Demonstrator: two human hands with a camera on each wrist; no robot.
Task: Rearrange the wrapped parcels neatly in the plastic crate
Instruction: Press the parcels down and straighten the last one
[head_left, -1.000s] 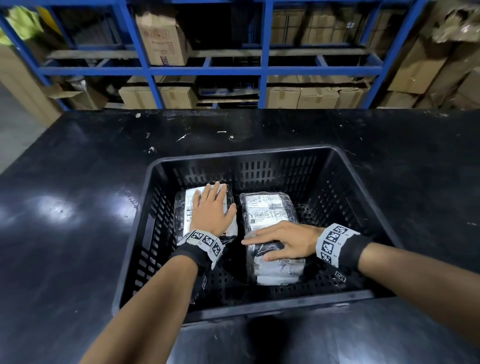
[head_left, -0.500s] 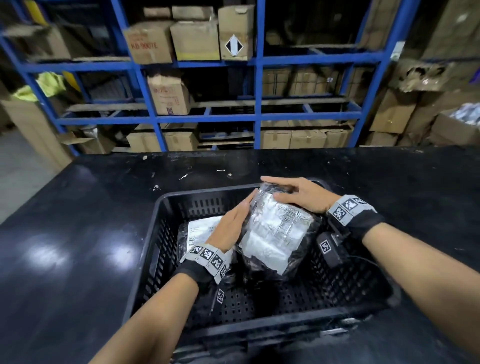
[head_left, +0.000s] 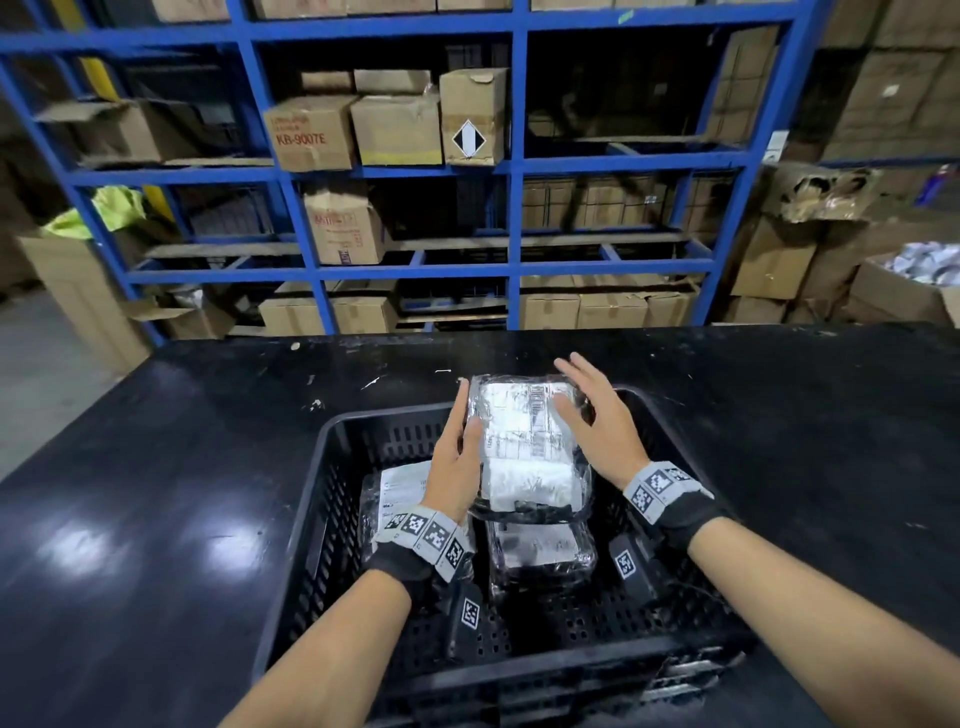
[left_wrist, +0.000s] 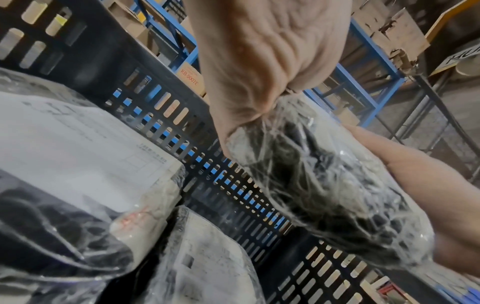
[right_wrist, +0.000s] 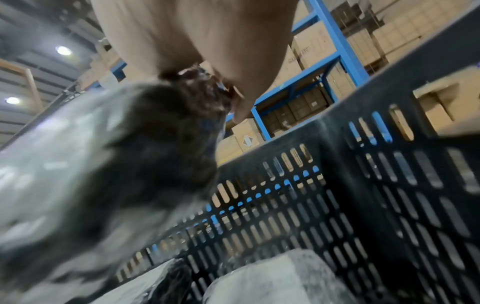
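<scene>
Centre frame: left hand (head_left: 457, 467) pinches, flat right hand (head_left: 602, 436) presses, side edges of lifted parcel (head_left: 524, 441); crate (head_left: 332, 483) floor bare lower right.

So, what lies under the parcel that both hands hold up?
A second wrapped parcel lies flat on the crate floor below the lifted parcel. Its far end is covered.

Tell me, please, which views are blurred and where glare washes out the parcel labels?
Head view: sharp, though glare whitens the label on the lifted parcel and spots the table. Left wrist view: mostly sharp, the plastic crate wall legible. Right wrist view: that parcel is smeared by blur.
</scene>
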